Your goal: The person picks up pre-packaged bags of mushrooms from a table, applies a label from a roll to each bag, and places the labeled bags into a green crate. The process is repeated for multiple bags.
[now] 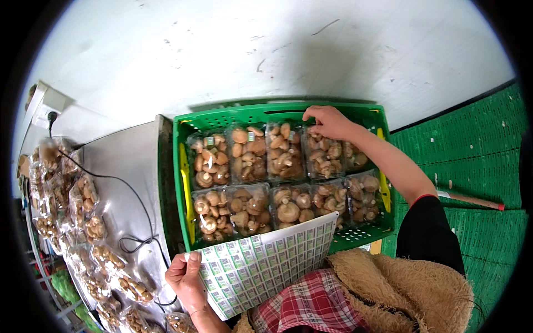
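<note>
A green plastic crate (181, 222) holds two rows of clear packs of brown mushrooms. My left hand (187, 280) pinches the left edge of a sheet of green-and-white labels (261, 266), which overlaps the crate's near side. My right hand (328, 122) reaches over the crate's far side, fingers curled down at the top of a back-row mushroom pack (323, 158). Its fingertips are partly hidden, and I cannot make out what they hold. Small labels show on the three back-row packs to its left, among them a mushroom pack (285, 161).
Left of the crate, a metal table (125, 150) carries a black cable (133, 191) and many bagged mushrooms (83, 200). Behind is a white wall (222, 55) with a socket (53, 105). Green slatted flooring (466, 161) lies to the right, with a red-tipped stick (472, 200) on it.
</note>
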A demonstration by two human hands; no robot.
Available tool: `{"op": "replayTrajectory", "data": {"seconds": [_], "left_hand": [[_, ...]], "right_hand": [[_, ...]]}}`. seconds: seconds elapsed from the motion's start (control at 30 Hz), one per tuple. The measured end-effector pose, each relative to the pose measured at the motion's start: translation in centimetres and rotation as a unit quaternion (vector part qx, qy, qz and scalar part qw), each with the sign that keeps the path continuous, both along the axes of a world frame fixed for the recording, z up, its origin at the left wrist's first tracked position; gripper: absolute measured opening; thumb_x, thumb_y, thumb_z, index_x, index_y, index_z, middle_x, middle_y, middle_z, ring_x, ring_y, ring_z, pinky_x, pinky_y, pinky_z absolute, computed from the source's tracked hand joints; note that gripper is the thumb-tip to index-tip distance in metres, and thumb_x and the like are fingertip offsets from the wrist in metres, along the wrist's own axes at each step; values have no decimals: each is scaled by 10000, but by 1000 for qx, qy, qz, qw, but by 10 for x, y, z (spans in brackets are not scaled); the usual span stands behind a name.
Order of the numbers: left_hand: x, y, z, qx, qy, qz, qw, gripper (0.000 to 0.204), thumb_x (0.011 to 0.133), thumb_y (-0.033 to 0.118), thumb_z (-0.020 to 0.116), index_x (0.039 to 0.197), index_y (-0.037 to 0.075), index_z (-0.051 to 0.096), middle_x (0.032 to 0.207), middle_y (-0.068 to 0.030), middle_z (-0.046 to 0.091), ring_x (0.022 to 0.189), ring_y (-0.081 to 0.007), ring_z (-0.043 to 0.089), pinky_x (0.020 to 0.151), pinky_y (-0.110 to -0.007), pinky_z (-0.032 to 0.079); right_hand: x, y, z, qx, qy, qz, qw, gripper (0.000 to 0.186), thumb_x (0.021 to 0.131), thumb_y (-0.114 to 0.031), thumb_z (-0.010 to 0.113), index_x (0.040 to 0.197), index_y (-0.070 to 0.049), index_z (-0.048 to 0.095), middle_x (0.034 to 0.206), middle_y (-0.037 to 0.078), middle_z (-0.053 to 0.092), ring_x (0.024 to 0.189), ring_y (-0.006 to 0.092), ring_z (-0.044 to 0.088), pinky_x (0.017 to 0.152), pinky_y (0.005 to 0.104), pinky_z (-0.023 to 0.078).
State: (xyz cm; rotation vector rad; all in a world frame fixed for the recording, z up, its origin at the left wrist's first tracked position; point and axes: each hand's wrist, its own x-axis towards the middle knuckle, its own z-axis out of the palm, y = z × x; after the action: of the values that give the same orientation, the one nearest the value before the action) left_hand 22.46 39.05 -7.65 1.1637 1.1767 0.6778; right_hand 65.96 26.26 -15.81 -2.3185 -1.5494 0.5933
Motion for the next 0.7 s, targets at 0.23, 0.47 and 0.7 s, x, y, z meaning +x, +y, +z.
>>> {"op": "replayTrajectory", "data": {"seconds": [0.23, 0.47, 0.7], "left_hand": [[40, -12, 8, 14, -11, -78, 997, 161, 842, 123, 662, 723, 22, 626, 654, 32, 582, 567, -29, 430, 543, -189, 320], [52, -14, 1, 32, 12, -98, 995, 97, 813, 71, 679, 768, -6, 642, 698, 34, 580, 626, -37, 454, 594, -191, 351], [72, -20, -7, 66, -59, -115, 989, 112, 829, 116, 691, 856, 8, 676, 773, 5, 641, 689, -55, 522, 653, -192, 403]], "right_hand": [[33, -30, -7, -97, 98, 52, 989, 367, 632, 131, 506, 964, -13, 445, 1050, 141, 466, 964, 325, 501, 785, 388, 421], [27, -39, -60, 53, -97, 75, 991, 358, 710, 66, 554, 1046, -30, 475, 1096, 118, 511, 992, 332, 529, 782, 408, 445], [-117, -26, 61, 174, 303, 69, 934, 390, 745, -169, 731, 1066, -23, 564, 963, 103, 594, 901, 200, 597, 794, 338, 485]]}}
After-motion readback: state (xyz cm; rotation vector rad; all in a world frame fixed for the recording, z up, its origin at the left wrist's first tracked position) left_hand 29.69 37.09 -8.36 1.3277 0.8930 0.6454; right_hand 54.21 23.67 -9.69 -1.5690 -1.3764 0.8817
